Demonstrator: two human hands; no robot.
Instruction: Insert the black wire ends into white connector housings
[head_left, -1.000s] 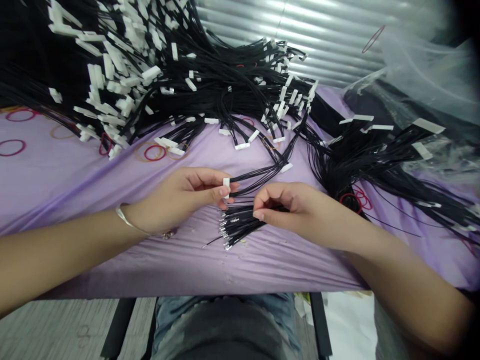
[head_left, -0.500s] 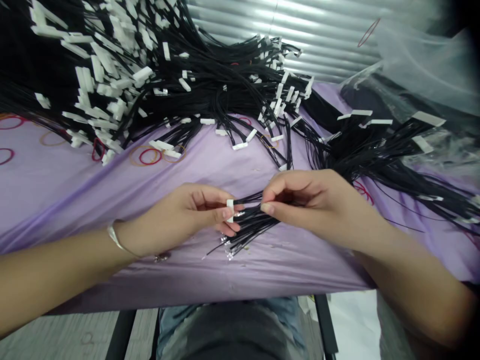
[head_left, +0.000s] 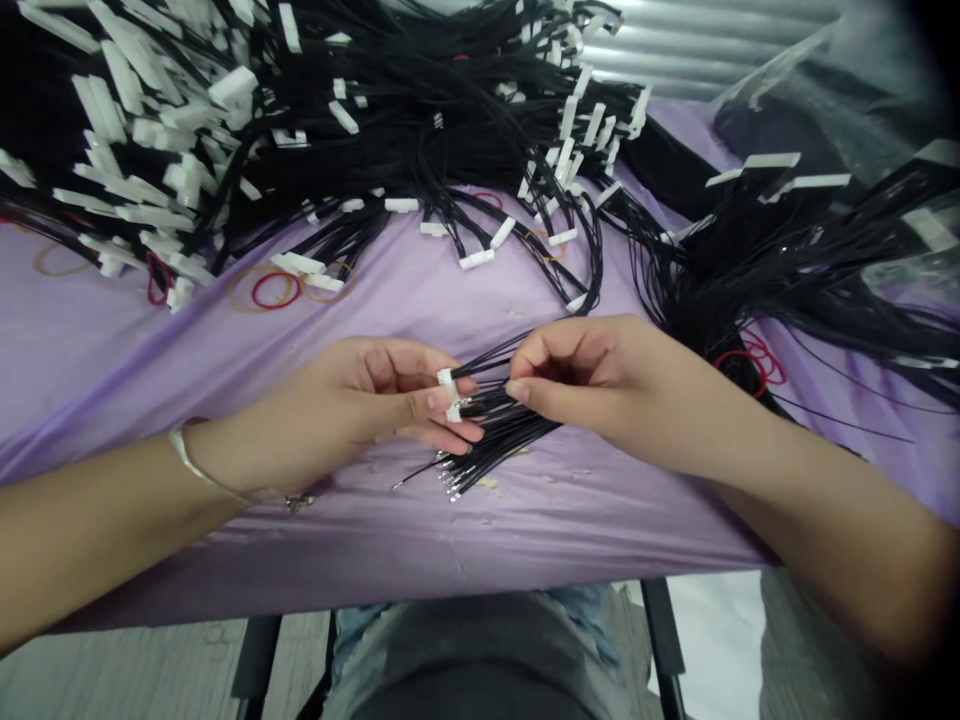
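Between the thumb and fingers of my left hand (head_left: 390,395) is a small white connector housing (head_left: 448,392), with black wires running out of its right side. My right hand (head_left: 585,375) pinches a thin black wire just right of the housing; a metal terminal shows near the housing's edge. Below both hands a bunch of loose black wires (head_left: 499,455) lies on the purple cloth (head_left: 360,545), its bare metal terminals pointing left. Part of that bunch is hidden behind my right hand.
Heaped black cables with white connectors (head_left: 150,130) fill the back and left of the table. Another cable bundle (head_left: 720,270) lies at the right beside clear plastic (head_left: 787,90). Red rubber bands (head_left: 757,365) and a red band (head_left: 275,291) lie on the cloth.
The camera view has shifted slightly. My left hand still holds the housing, now turned a little, and a terminal shows closer to its edge. My right hand keeps its pinch.
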